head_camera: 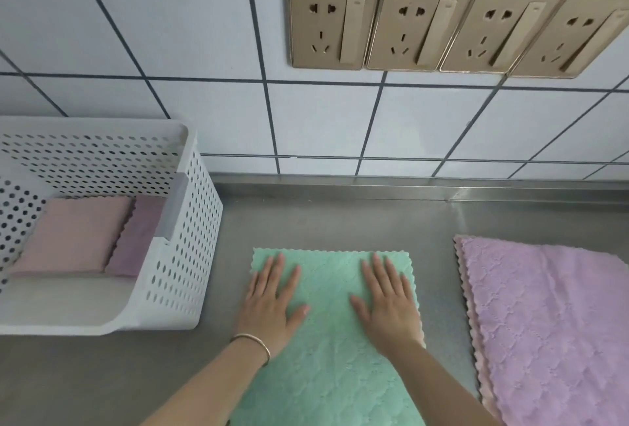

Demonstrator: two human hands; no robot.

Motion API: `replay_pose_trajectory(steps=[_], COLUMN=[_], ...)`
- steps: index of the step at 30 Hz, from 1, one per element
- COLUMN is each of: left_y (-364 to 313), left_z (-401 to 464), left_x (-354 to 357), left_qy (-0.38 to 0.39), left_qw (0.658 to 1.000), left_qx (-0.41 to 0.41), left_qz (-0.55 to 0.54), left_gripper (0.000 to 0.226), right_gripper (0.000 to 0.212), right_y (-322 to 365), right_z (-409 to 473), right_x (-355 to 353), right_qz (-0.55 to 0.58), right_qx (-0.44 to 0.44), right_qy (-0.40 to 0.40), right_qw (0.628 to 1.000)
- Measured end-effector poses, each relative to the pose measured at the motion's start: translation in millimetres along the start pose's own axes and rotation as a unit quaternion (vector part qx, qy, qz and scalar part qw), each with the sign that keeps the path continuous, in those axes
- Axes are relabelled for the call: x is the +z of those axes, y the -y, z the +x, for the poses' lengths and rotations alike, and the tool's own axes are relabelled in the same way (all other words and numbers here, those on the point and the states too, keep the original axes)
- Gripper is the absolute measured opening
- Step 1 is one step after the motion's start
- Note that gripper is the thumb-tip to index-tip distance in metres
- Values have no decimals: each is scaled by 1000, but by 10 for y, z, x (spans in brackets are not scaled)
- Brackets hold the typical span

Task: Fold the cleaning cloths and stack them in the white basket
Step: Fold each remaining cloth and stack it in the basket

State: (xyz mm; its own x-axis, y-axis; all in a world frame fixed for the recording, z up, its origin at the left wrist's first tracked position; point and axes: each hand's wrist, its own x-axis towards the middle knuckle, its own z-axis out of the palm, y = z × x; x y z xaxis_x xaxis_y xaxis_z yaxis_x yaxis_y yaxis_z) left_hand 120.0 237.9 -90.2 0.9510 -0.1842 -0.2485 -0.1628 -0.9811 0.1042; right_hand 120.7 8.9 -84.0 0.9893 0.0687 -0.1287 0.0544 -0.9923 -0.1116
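pale wall tiles with dark grout and a row of gold sockets (456,25) back a steel counter (340,221), where a green cloth (326,340) lies spread in front of the person. both palms are pressed flat on it with fingers straight and slightly fanned, the left hand (272,303) near its left edge and the right hand (388,303) near its right edge; neither has hold of anything, they only rest on the fabric, as if smoothing it. a thin bracelet (253,344) circles the left wrist. to the left stands the white basket (183,255), with a folded pink cloth (75,235) lying inside and a folded mauve cloth (136,238) just beside it, touching. to the right, apart from the green one, sits a pile of lilac cloths (551,323), unfolded, with a pinkish edge showing beneath. so the job looks partly done: two cloths are in, the green one seems mid-fold or about to be folded, and the pile on the right is yet to be handled; how many it holds cannot be told.
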Motion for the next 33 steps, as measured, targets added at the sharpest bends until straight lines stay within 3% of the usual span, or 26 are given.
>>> replay_pose_trajectory(steps=[6, 9, 12, 15, 19, 24, 28, 31, 33], left_y=[-24, -67, -61, -24, -10, 21, 42, 109, 138], left_z=[-17, -314, -839, -1232, -1556, -1519, -1498, -1486, -1472], left_x=[-85, -145, -92, -13, 79, 166, 30, -12, -81], left_qy=[-33, -35, -12, 0, -29, -68, -61, -37, -38], left_qw=[999, 998, 989, 979, 975, 977, 984, 988, 989], left_qx=[-29, 36, 126, 188, 215, 200, 169, 142, 105], left_qz=[-18, -26, -75, -82, -50, -34, -16, -45, -96], left_gripper=[84, 90, 63, 64, 63, 57, 60, 59, 53], right_gripper=[72, 53, 34, 40, 33, 34, 43, 39, 34], right_y=[-156, -146, -163, -249, -263, -203, -269, -301, -307], right_z=[-41, -356, -891, -1325, -1693, -1704, -1644, -1617, -1556], right_x=[-124, -208, -173, -35, 33, 42, -108, -197, -278], right_qz=[-9, 21, 86, 107, 139, 80, 2, 49, 98], right_qx=[39, -38, -155, -222, -190, -150, -127, -61, -3], right_qy=[23, -50, -121, -131, -113, -121, -80, -31, -44], right_qw=[999, 998, 977, 960, 965, 978, 989, 996, 994])
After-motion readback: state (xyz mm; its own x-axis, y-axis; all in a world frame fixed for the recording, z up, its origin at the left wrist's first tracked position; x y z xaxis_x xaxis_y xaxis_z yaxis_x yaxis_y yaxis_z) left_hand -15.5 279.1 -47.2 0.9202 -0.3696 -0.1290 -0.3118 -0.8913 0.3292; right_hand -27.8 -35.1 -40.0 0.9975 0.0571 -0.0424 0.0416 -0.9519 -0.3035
